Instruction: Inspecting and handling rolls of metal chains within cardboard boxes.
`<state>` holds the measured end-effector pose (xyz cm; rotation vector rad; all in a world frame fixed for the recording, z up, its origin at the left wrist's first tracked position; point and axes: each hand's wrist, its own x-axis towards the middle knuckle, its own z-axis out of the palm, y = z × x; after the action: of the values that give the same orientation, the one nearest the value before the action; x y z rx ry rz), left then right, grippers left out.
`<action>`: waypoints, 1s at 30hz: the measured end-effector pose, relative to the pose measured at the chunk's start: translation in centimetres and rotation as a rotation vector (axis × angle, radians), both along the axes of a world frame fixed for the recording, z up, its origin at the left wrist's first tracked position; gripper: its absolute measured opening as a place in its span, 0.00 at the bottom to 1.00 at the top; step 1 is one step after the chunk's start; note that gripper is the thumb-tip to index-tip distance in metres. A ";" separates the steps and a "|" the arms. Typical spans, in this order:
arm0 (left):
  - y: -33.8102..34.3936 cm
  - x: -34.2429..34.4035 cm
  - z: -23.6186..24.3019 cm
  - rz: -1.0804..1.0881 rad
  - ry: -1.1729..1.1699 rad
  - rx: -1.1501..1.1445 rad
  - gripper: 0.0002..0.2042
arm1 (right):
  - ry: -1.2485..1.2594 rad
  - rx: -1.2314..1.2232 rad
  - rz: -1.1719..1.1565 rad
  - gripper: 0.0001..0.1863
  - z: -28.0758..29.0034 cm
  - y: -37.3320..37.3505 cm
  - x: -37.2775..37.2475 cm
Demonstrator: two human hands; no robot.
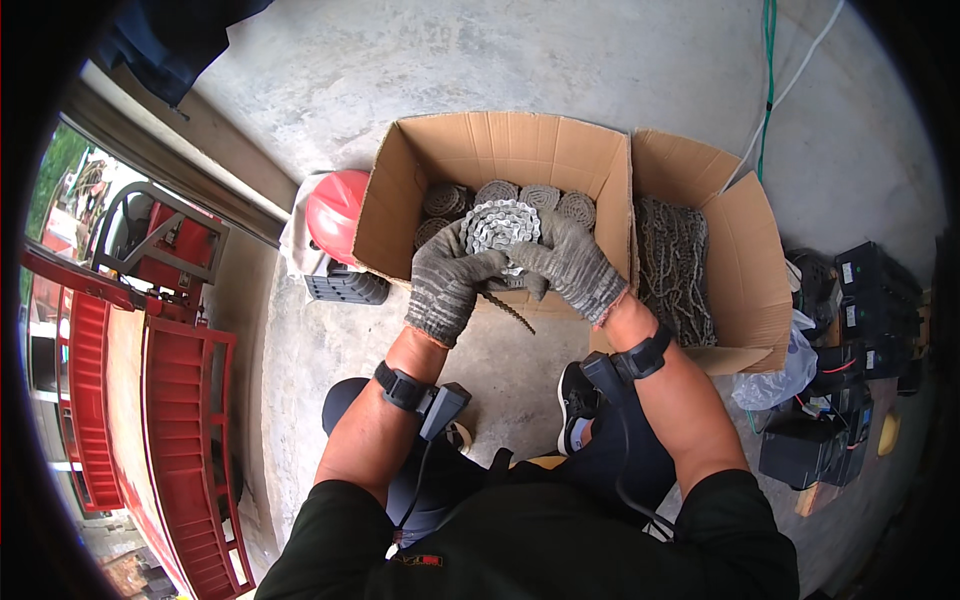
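Note:
Both my hands, in grey knitted gloves, grip a coiled silver roller chain just over the front of an open cardboard box. My left hand holds it from the left, thumb across its lower edge. My right hand holds it from the right, fingers closed round it. A narrow dark length of chain hangs down below my hands in front of the box. Several darker coiled chains lie inside the box behind the held coil, partly hidden by it and my gloves.
Right of it, another box holds tangled chains. A red hard hat sits left. Red machinery fills the left side; black cases and a plastic bag lie right. Green and white cables hang behind.

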<state>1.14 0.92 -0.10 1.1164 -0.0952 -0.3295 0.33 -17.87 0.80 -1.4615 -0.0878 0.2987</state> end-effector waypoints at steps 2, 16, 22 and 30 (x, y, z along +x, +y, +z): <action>0.1 0.0 0.3 -0.004 -0.014 -0.035 0.24 | 0.000 0.013 -0.002 0.11 0.0 0.2 -0.1; -0.2 -0.6 0.2 0.042 -0.015 0.233 0.19 | 0.083 -0.108 0.059 0.12 -0.1 -1.2 0.5; -0.8 -0.9 0.9 -0.012 -0.014 0.179 0.23 | -0.012 -0.076 0.015 0.13 0.4 -2.2 0.8; -0.9 -1.2 1.1 -0.008 -0.044 0.204 0.17 | -0.017 -0.110 0.059 0.15 0.2 -2.7 0.7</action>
<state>-0.06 0.05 0.98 1.3261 -0.1069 -0.3274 1.01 -20.55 0.97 -1.5727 -0.1297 0.3440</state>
